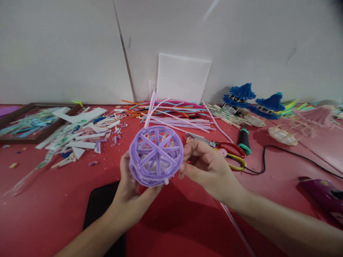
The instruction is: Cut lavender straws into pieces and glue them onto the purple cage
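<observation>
A round purple pipe-cleaner frame (157,151), with spokes crossing at its centre and stacked rings at its side, is held up over the red table. My left hand (134,192) cups it from below and the left, fingers wrapped behind it and thumb underneath. At its right rim is my right hand (206,167), fingers bent and thumb close to the fingertips. Whether a small piece sits in that pinch is too fine to make out. Two pale purple pipe cleaners (150,107) rise behind the frame's top edge.
Pipe cleaners (184,112) lie heaped at the back. Scissors (233,150), a black-and-green tool (243,140) and a purple glue gun (321,196) with a cord are on the right. Blue-roofed models (238,96) stand behind. White scraps (83,139) and a dark phone (103,203) lie left.
</observation>
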`<control>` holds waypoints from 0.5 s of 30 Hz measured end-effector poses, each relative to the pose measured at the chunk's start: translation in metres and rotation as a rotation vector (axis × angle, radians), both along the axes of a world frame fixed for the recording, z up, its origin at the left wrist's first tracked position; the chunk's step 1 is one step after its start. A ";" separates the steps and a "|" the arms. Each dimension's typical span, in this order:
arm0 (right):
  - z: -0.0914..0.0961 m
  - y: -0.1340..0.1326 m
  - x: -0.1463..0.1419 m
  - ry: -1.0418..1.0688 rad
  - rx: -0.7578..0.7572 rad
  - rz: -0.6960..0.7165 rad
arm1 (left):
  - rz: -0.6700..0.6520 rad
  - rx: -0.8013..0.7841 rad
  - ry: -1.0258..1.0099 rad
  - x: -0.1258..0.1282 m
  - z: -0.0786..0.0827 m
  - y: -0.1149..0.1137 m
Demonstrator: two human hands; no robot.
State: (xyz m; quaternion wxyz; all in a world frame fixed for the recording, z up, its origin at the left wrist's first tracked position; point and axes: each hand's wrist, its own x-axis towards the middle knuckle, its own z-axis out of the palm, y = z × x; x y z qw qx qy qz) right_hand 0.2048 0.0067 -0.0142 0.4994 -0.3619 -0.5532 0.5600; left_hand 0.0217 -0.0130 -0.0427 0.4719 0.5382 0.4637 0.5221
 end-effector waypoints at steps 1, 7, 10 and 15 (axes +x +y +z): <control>0.000 0.000 0.000 -0.001 0.003 -0.002 | 0.000 -0.002 -0.003 0.000 0.001 0.000; 0.000 0.000 0.000 0.011 0.001 0.028 | 0.009 -0.053 -0.062 0.001 0.000 -0.001; 0.000 0.000 0.000 0.019 0.000 0.032 | -0.024 -0.048 -0.060 -0.001 -0.002 -0.001; -0.001 0.000 0.000 0.038 -0.001 0.055 | -0.028 -0.030 -0.058 -0.001 -0.001 -0.001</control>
